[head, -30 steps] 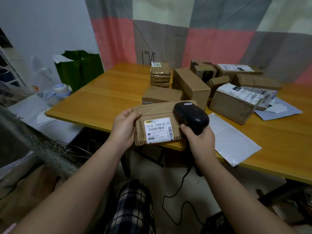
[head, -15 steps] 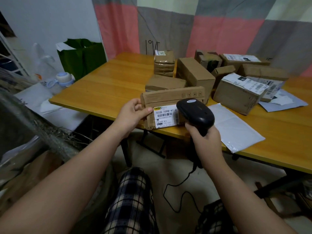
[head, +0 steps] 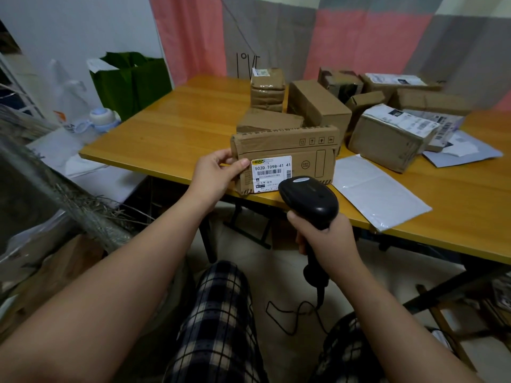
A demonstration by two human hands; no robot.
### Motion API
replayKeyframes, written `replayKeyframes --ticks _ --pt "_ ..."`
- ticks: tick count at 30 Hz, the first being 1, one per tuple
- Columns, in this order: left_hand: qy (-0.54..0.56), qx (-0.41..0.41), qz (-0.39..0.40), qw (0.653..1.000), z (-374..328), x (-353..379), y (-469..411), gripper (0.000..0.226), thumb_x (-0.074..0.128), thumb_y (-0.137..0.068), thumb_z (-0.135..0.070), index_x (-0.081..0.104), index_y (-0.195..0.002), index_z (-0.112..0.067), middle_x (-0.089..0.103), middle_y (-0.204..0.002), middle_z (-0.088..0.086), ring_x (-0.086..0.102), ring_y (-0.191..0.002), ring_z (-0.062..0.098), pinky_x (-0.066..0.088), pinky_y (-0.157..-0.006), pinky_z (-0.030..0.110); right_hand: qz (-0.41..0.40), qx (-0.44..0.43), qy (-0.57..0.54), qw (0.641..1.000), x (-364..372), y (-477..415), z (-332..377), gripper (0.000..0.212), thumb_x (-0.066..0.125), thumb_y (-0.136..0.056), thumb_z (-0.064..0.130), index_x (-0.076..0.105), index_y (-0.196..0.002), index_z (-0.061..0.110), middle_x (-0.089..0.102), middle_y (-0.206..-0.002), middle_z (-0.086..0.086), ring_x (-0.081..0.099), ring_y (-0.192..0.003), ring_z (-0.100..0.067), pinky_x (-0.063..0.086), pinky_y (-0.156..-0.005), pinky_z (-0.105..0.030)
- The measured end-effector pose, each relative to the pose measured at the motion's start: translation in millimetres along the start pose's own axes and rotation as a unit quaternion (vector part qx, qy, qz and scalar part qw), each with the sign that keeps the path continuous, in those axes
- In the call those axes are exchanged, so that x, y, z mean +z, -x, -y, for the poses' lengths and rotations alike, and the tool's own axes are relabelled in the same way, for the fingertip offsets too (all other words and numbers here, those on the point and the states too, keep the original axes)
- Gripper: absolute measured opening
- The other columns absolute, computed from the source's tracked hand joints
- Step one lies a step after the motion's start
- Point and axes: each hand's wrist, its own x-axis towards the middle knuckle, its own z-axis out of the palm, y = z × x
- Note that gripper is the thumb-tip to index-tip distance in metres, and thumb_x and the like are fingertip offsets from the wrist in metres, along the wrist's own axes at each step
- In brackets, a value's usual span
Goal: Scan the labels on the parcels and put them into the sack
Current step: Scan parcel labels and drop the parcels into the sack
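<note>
The scanner [head: 308, 199] head covers the label [head: 272, 174] corner at 5 o'clock. Label fine print is too small to read. The left hand [head: 218, 175] has fingertips hidden behind the parcel [head: 284, 145].

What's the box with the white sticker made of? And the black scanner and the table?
The box looks like matte brown corrugated cardboard; its top edge shows ridges. The scanner is probably hard black plastic, smooth, slightly shiny. The table is wood or wood-look laminate, glossy with grain lines; can't tell which.

The room is dimly lit, and a soft shine is seen on the surface [head: 171, 139]. Lines are bent near the edges. The far boxes [head: 431, 102] are blurred; the label [head: 272, 172] is seen sharply
</note>
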Motion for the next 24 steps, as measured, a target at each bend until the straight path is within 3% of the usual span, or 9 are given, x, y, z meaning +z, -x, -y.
replayKeyframes --ticks 5,9,13,16,21,24 --pt "-0.008 -0.007 0.004 1.000 -2.9 -0.2 0.1 0.025 0.065 -0.089 -0.011 0.065 -0.114 -0.012 0.066 -0.067 -0.017 0.070 -0.078 0.006 0.058 -0.072 0.025 0.013 -0.004 -0.016 1.000 4.4 1.2 1.8 0.011 0.070 -0.085 0.015 0.065 -0.082 0.006 0.059 -0.057 -0.012 0.056 -0.047 -0.021 0.049 -0.052 -0.035" --pt "-0.008 -0.019 0.003 1.000 -2.2 0.1 0.4 0.024 0.064 -0.090 -0.013 0.065 -0.113 -0.019 0.071 -0.081 -0.011 0.071 -0.085 0.009 0.058 -0.073 0.026 0.022 0.002 0.014 1.000 5.3 -0.9 0.0 0.009 0.069 -0.085 0.016 0.064 -0.082 0.009 0.060 -0.058 -0.010 0.058 -0.048 -0.019 0.052 -0.053 -0.033" --pt "-0.013 -0.007 0.004 1.000 -0.4 0.4 -1.8 0.024 0.064 -0.090 -0.011 0.065 -0.114 -0.012 0.065 -0.064 -0.020 0.069 -0.081 0.011 0.058 -0.077 0.029 0.020 0.008 0.015 1.000 4.5 -1.0 -1.5 0.009 0.069 -0.085 0.015 0.065 -0.084 0.007 0.060 -0.057 -0.011 0.058 -0.049 -0.020 0.053 -0.054 -0.035" --pt "-0.018 0.002 -0.001 1.000 1.5 0.5 -2.9 0.024 0.065 -0.090 -0.011 0.065 -0.114 -0.010 0.063 -0.062 -0.020 0.067 -0.077 0.008 0.057 -0.075 0.027 0.017 0.011 0.012 1.000 4.4 -0.1 -0.9 0.007 0.069 -0.085 0.015 0.065 -0.085 0.009 0.059 -0.055 -0.007 0.058 -0.046 -0.016 0.050 -0.051 -0.029" --pt "-0.012 0.004 0.001 1.000 -2.3 -1.6 2.8 0.025 0.064 -0.090 -0.009 0.063 -0.115 -0.007 0.059 -0.077 -0.009 0.067 -0.070 0.002 0.055 -0.067 0.018 0.022 0.000 0.013 1.000 5.5 3.3 -0.4 0.009 0.071 -0.084 0.017 0.064 -0.090 0.014 0.061 -0.058 -0.007 0.058 -0.047 -0.014 0.050 -0.051 -0.028" --pt "0.006 0.020 -0.011 1.000 -5.7 -10.7 21.7 0.020 0.063 -0.090 -0.008 0.062 -0.109 -0.014 0.061 -0.080 -0.008 0.065 -0.070 -0.001 0.052 -0.065 0.015 0.036 -0.019 0.004 0.999 8.3 8.6 2.3 0.009 0.072 -0.082 0.014 0.064 -0.082 0.013 0.059 -0.055 -0.003 0.058 -0.047 -0.015 0.049 -0.051 -0.029"
